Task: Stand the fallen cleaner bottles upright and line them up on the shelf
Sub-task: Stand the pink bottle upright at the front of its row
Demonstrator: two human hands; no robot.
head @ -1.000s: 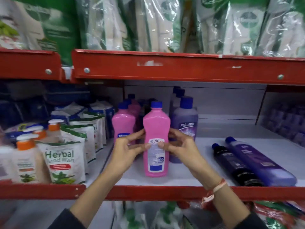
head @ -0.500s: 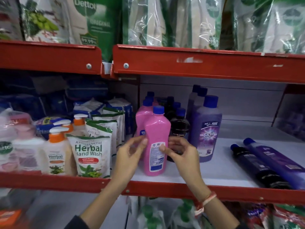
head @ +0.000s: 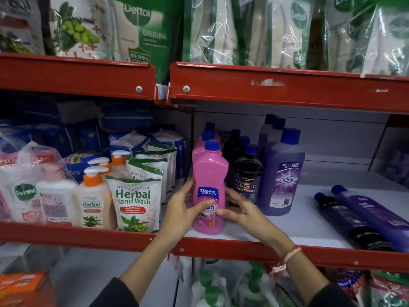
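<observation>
Both hands clasp the pink bottle (head: 209,187): left hand (head: 180,212) at its 9 o'clock, right hand (head: 241,212) at 3, thumbs on the label. It stands upright at the shelf (head: 294,227) front. Smooth glossy plastic, blue cap. Left to do: black bottle (head: 347,220) and purple bottle (head: 376,214) lie flat at 3 o'clock.

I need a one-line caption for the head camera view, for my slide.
Both hands steady an upright pink bottle at the shelf front; two bottles lie fallen.

pink bottle (head: 209,191) turned, front label now facing out
</observation>
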